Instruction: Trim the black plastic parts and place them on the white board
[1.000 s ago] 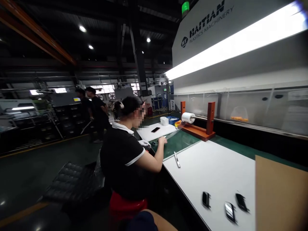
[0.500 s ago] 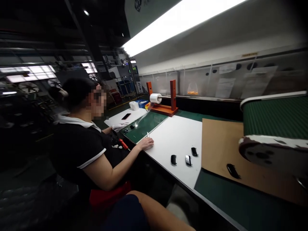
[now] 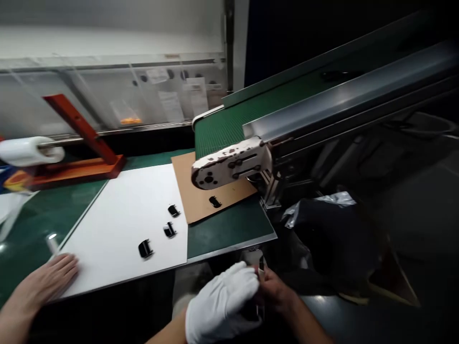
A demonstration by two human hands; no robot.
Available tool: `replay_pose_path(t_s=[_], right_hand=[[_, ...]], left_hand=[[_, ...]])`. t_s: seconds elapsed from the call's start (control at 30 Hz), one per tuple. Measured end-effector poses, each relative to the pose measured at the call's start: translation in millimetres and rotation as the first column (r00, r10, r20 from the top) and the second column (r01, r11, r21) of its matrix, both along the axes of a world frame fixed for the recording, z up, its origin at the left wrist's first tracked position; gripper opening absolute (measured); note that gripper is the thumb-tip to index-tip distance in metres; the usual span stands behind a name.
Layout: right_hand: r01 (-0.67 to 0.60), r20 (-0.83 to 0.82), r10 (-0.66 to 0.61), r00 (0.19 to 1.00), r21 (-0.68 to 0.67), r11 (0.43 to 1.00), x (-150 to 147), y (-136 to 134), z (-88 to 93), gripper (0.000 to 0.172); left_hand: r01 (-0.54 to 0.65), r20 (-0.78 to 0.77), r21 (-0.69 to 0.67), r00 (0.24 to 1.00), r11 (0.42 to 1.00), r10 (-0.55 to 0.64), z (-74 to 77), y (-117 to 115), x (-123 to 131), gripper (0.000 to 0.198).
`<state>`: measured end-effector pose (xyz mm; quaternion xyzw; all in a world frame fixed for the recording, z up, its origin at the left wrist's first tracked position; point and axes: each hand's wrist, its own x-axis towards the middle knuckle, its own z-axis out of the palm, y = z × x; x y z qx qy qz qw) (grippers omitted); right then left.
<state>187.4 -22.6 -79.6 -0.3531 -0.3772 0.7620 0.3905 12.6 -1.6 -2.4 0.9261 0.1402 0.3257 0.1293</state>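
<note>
The bench (image 3: 229, 234) is spanning the frame's left and centre. At lower centre, the right hand (image 3: 277, 291) is pinching a slim tool (image 3: 261, 274), its long axis standing near upright, just right of the gloved left hand (image 3: 223, 302), whose fingers are lying together; whether they are gripping anything is not showing.

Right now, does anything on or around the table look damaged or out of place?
Yes: the conveyor's white end plate has chipped paint, with dark brownish patches mostly along its upper edge, so it looks worn beside the smooth metal rail. No other damage stands out.
</note>
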Motion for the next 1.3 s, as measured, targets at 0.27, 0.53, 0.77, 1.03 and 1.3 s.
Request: replay_pose_path(t_s=[0.27,0.53,0.77,1.03,1.3], right_hand=[[0.231,0.549,-0.232,0.803,0.073,0.970,11.4,3.7,25.1,0.044],[0.370,0.863,-0.387,0.324,0.261,0.892,24.5,-13.0,47.3,0.025],[0.540,0.929,-0.344,-0.133,0.359,0.761,156.7,-2.0,58.4,0.076],[0.064,0.868,-0.391,0.306,0.391,0.918,113.6,3.7,83.5,0.046],[-0.273,0.806,-0.301,0.509,0.483,0.832,50.5,11.1,134.2,0.054]], left_hand=[[-0.304,-0.562,-0.279,0.821,0.911,0.101,-16.7,25.1,11.5,0.040],[-0.324,-0.563,-0.341,0.822,0.882,0.084,-35.4,35.2,39.5,0.045],[-0.219,0.015,-0.674,0.951,0.705,0.309,-0.8,32.2,15.1,0.085],[-0.079,0.294,-0.756,0.846,0.650,0.445,20.2,12.5,13.8,0.095],[-0.144,0.248,-0.744,0.847,0.653,0.470,39.8,4.0,13.7,0.097]])
